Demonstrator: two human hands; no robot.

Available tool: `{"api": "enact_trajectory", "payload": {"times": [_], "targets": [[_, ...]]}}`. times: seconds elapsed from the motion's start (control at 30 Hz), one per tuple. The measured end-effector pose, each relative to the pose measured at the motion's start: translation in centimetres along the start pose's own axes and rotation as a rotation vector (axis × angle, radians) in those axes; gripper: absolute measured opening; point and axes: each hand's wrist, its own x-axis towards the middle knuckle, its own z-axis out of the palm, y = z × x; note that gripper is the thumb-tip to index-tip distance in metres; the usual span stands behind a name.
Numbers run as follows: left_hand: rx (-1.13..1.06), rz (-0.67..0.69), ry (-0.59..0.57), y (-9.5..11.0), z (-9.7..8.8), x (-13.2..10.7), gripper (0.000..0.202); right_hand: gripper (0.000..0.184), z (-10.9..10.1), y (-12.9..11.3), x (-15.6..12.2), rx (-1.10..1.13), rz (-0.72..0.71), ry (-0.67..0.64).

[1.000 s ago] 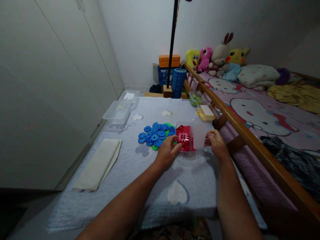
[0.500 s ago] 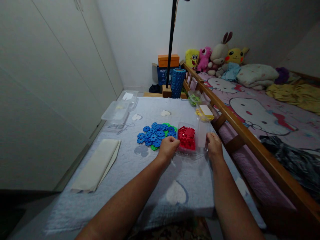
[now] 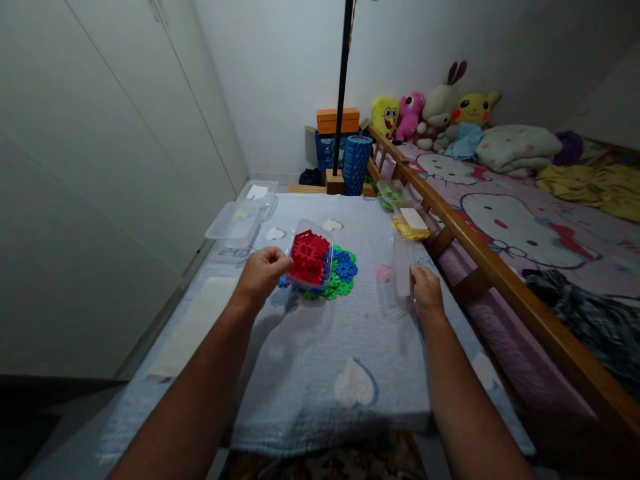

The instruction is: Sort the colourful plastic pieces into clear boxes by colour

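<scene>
My left hand (image 3: 267, 267) is closed on the near left rim of a clear plastic container (image 3: 326, 283), which is lifted and tilted over the pile on the table. Red toy building pieces (image 3: 310, 257) fill it. Beneath and beside it lie green disc pieces (image 3: 340, 285) and blue disc pieces (image 3: 346, 267), partly hidden by the container. On the right, my right hand (image 3: 427, 288) pinches the edge of another clear plastic container (image 3: 401, 267), with a pale rectangle showing in it.
Clear containers (image 3: 233, 223) stand at the far left. At the far right are containers of yellow pieces (image 3: 413, 225) and green pieces (image 3: 390, 197). A folded cream cloth (image 3: 197, 327) lies on the left. The wooden bed rail (image 3: 490, 273) borders the table's right side.
My left hand has lifted the container of red pieces and carried it left, over the blue and green discs. My right hand stays nearly in place on the other container.
</scene>
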Motion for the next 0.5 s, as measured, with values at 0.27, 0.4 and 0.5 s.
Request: {"api": "enact_trajectory", "payload": {"times": [0.27, 0.4, 0.5], "targets": [[0.465, 0.016, 0.033, -0.9, -1.1, 1.1, 0.022, 0.032, -0.1, 0.3, 0.0, -0.041, 0.024, -0.038], [0.761, 0.049, 0.141, 0.0, 0.3, 1.4, 0.02, 0.03, -0.1, 0.6, 0.0, -0.041, 0.034, -0.053], [0.918, 0.058, 0.186, 0.3, 1.2, 2.1, 0.011, 0.029, 0.0, 0.6, 0.0, -0.025, 0.031, -0.058]]}}
